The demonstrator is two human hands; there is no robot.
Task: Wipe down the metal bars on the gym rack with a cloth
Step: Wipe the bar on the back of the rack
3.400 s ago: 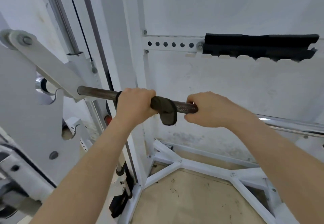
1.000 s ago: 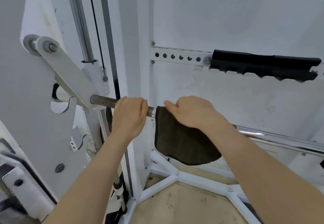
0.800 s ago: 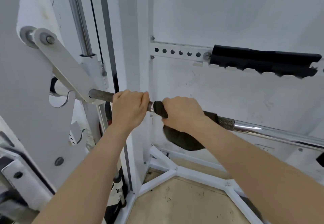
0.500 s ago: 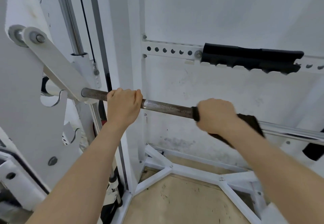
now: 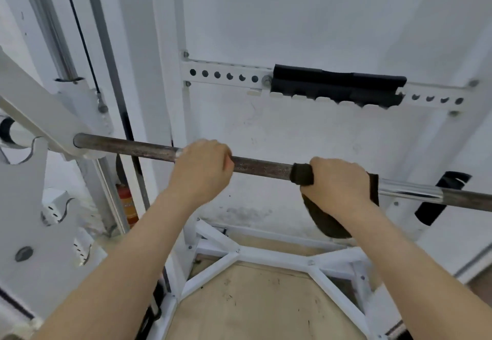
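- Right grip (image 5: 338,182) is clamped around a dark cloth (image 5: 328,222) that wraps the metal bar (image 5: 127,146); loose cloth hangs below the fist.
- Left grip (image 5: 202,169) is closed bare around the same bar, near the cloth on its left, seemingly steadying it.
- Both forearms reach up and forward, overhand, knuckles on top.
- Wiping along the bar looks to be the step in hand; next, the cloth needs sliding sideways under firm pressure, perhaps towards the chrome section (image 5: 407,190).
- Beyond, a black pad (image 5: 338,84) sits on a perforated white rail (image 5: 223,75).
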